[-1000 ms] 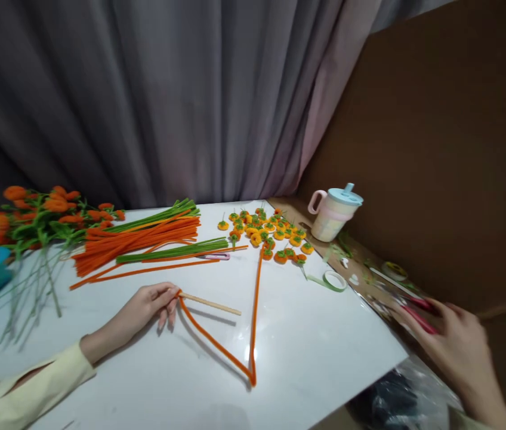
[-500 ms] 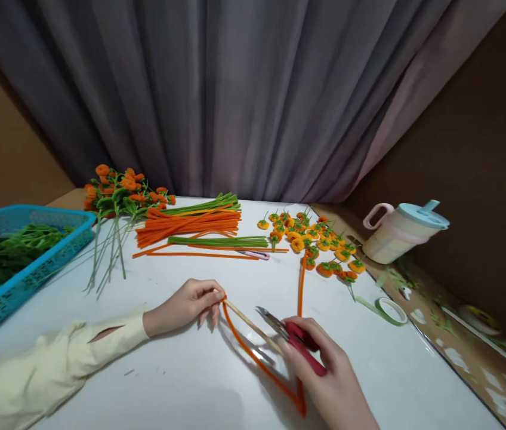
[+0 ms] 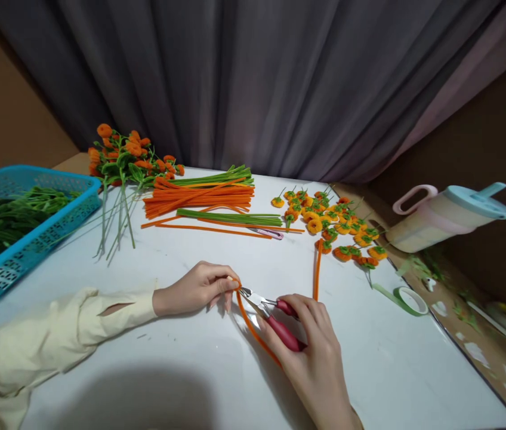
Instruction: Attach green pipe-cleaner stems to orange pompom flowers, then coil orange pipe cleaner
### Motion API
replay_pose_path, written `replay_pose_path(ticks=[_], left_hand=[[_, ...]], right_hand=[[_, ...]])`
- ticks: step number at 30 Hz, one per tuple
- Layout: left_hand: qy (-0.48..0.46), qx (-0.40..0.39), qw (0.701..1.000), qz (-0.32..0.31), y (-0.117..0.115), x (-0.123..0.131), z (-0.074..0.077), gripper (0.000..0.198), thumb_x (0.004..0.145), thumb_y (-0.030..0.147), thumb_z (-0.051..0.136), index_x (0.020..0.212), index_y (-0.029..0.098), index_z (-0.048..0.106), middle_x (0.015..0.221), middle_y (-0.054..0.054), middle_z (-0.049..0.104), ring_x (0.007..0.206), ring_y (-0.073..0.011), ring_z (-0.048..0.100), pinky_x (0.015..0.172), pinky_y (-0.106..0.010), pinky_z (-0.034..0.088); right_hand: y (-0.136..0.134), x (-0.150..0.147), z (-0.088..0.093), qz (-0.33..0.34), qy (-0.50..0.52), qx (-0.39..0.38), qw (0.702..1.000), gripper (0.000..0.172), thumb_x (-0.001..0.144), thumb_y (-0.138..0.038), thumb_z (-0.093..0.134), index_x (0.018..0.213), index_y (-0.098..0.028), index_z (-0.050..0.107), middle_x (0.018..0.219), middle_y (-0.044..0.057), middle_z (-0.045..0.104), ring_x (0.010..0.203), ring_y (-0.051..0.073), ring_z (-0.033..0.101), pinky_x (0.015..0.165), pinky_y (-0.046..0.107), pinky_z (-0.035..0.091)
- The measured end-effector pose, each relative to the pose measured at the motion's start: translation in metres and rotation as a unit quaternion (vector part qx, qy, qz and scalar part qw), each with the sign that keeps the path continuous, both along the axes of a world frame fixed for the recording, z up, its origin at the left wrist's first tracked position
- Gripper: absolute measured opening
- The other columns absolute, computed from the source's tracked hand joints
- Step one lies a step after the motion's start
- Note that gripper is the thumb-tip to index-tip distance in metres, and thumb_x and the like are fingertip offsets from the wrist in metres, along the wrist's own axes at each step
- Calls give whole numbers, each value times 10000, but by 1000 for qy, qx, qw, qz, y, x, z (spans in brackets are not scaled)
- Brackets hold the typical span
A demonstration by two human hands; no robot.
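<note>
My left hand [image 3: 206,286] pinches one end of an orange pipe cleaner [image 3: 255,333] at its fingertips. From there the pipe cleaner hangs in a curve down behind my right hand, and another upright length of it shows beyond. Red-handled pliers [image 3: 283,331] are in my right hand [image 3: 313,352], their handles spread. Their metal jaws reach the pipe cleaner right beside my left fingertips; whether they grip it I cannot tell. A thin wooden stick [image 3: 253,304] runs beneath the jaws toward my right fingers, mostly hidden.
Orange pipe cleaners [image 3: 199,200] and green ones [image 3: 230,218] lie in bundles behind my hands. Several small yellow-orange flower heads [image 3: 313,224] sit to their right, near green tape [image 3: 409,300] and a lidded cup [image 3: 445,218]. Left are stemmed orange flowers [image 3: 134,146] and a blue basket [image 3: 33,254] of leaves.
The pliers have moved left and turned, bringing their jaws from apart to my left fingertips. Much of the wooden stick is now covered. The camera view has shifted a little.
</note>
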State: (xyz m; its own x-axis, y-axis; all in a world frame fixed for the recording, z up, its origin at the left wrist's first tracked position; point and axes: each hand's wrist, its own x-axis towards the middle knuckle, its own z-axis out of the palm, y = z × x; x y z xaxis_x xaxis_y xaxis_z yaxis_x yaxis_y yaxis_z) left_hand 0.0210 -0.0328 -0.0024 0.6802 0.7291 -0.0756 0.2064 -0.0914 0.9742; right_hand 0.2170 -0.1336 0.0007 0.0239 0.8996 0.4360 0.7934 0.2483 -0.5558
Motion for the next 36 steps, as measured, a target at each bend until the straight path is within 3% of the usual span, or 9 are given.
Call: replay_pose_path(ticks=[19, 27, 32, 36], left_hand=[[-1, 4, 1000, 9, 0, 2, 3, 323, 854, 412, 473, 780, 122, 595, 547, -30, 632, 392, -71, 464, 381, -177, 358], [-5, 4, 1000, -17, 0, 1, 2, 301, 866, 396, 468, 783, 130, 583, 550, -26, 638, 371, -64, 437, 371, -172, 339], [-26, -75, 994, -70, 8, 0, 2, 327, 857, 440, 488, 771, 132, 557, 557, -27, 640, 359, -54, 416, 378, -175, 331], [-68, -151, 982, -86, 14, -2, 0, 345, 832, 468, 529, 753, 132, 540, 532, -11, 616, 343, -53, 426, 365, -176, 308]], right_hand=[[0, -1, -1, -15, 3, -2, 1000, 170, 806, -336, 598, 911, -210, 551, 856, 62, 588, 804, 223, 534, 687, 352, 442], [2, 3, 5, 8, 17, -25, 1000, 166, 788, -332, 618, 881, -207, 560, 834, 59, 598, 771, 215, 553, 665, 330, 464], [3, 20, 13, 51, 106, -130, 985, 186, 779, -372, 622, 838, -202, 575, 797, 33, 612, 697, 178, 581, 616, 273, 485], [4, 28, 12, 38, 94, -116, 988, 190, 787, -370, 622, 865, -203, 578, 836, 44, 611, 753, 190, 584, 663, 288, 487]])
